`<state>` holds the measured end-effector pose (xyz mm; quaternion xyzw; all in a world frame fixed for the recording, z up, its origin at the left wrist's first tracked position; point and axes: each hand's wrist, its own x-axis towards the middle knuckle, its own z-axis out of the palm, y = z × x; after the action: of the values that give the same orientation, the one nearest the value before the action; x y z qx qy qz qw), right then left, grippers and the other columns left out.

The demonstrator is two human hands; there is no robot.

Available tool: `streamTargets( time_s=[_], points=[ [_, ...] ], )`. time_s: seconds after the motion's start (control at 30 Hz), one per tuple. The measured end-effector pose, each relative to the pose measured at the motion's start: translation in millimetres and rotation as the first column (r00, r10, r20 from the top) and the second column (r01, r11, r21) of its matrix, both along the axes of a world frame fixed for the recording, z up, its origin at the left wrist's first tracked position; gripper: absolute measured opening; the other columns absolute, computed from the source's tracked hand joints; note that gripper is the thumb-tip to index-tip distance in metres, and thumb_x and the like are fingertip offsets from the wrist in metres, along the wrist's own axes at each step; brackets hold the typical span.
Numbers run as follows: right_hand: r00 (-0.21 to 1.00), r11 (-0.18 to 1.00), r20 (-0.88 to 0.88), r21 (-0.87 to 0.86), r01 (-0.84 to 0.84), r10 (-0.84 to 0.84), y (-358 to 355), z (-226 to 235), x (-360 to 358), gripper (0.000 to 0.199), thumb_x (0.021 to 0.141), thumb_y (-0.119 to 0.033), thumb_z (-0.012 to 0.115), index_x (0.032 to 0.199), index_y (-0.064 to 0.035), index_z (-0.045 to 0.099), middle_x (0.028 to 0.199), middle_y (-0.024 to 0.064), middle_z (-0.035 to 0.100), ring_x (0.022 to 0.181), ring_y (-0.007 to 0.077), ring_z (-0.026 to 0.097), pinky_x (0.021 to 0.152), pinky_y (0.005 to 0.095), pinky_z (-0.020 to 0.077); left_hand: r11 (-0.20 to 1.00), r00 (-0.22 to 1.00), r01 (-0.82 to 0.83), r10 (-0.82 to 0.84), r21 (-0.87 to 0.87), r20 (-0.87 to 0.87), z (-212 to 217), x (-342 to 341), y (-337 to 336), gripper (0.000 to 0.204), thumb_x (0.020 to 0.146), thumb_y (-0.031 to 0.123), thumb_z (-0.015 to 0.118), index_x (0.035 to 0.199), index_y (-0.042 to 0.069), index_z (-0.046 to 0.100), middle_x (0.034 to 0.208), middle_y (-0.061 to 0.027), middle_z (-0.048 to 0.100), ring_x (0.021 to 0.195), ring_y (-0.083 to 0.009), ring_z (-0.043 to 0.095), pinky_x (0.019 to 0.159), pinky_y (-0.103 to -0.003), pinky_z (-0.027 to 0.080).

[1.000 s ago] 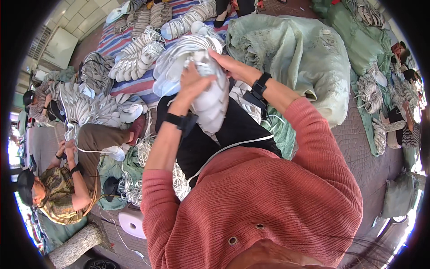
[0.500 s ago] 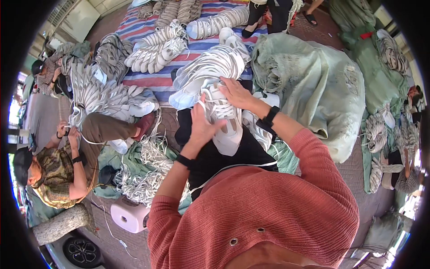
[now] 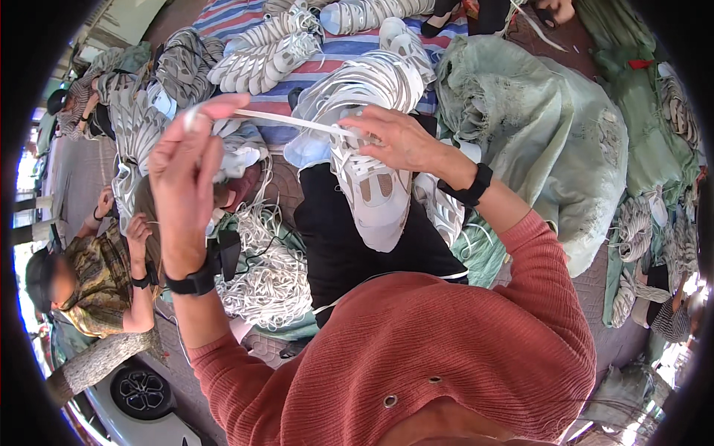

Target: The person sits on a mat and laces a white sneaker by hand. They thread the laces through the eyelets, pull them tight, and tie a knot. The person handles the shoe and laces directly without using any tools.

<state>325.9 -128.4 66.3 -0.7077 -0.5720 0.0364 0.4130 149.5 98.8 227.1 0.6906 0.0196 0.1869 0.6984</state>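
Lace [image 3: 286, 120] runs taut and near level from the pinched fingers of the raised left hand [image 3: 186, 167] across to the white sneaker [image 3: 372, 197], which rests on the lap, toe toward the person, steadied at its eyelets by the right hand [image 3: 398, 137].

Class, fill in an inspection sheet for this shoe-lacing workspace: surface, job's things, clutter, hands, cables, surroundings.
Surface: blue and red striped mat on the ground.
Job's things: white mesh sneaker on the lap; flat white lace stretched taut.
Clutter: heap of loose white laces; rows of white sneakers; pale green sacks.
Hands: left hand pulls the lace; right hand steadies the sneaker.
Cables: nothing seen.
Surroundings: seated person in patterned shirt.
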Motion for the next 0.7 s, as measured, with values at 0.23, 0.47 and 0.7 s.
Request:
streamTargets(
  time_s=[0.23, 0.47, 0.7],
  points=[
    [0.973, 0.976, -0.11, -0.048, -0.211, 0.205, -7, -12, 19, 0.018, 0.094, -0.019, 0.06, 0.092, -0.0041, 0.071, 0.077, 0.0057, 0.061, 0.078, 0.0183, 0.059, 0.076, 0.0314, 0.0469, 0.849, 0.873, 0.41, -0.258, -0.335, 0.414, 28, -39, 43, 0.034, 0.102, 0.023, 0.046, 0.12, -0.003, 0.057, 0.14, -0.0236, 0.048, 0.053, -0.006, 0.042, 0.051, -0.02, 0.035],
    [0.515, 0.91, -0.756, 0.389, -0.142, 0.404, -57, 123, 22, 0.025, 0.098, -0.019, 0.056, 0.098, 0.0028, 0.068, 0.083, 0.0038, 0.064, 0.067, 0.0079, 0.054, 0.062, 0.0249, 0.043, 0.874, 0.862, -0.48, 0.485, -0.072, 0.149, -13, -28, 64, 0.033, 0.1, 0.022, 0.045, 0.12, 0.0, 0.058, 0.13, -0.0164, 0.057, 0.083, -0.0168, 0.061, 0.075, -0.025, 0.046],
    [0.442, 0.736, -0.845, 0.5, 0.457, 0.3, -208, 127, 123, 0.015, 0.1, -0.012, 0.051, 0.105, -0.0002, 0.059, 0.07, -0.0037, 0.038, 0.063, 0.0077, 0.039, 0.068, 0.0239, 0.0377, 0.897, 0.971, -0.086, 0.172, 0.433, -0.164, -218, 24, -45, 0.03, 0.082, 0.011, 0.074, 0.106, 0.002, 0.058, 0.102, -0.0112, 0.059, 0.089, -0.0198, 0.059, 0.081, -0.032, 0.049]
  ],
)
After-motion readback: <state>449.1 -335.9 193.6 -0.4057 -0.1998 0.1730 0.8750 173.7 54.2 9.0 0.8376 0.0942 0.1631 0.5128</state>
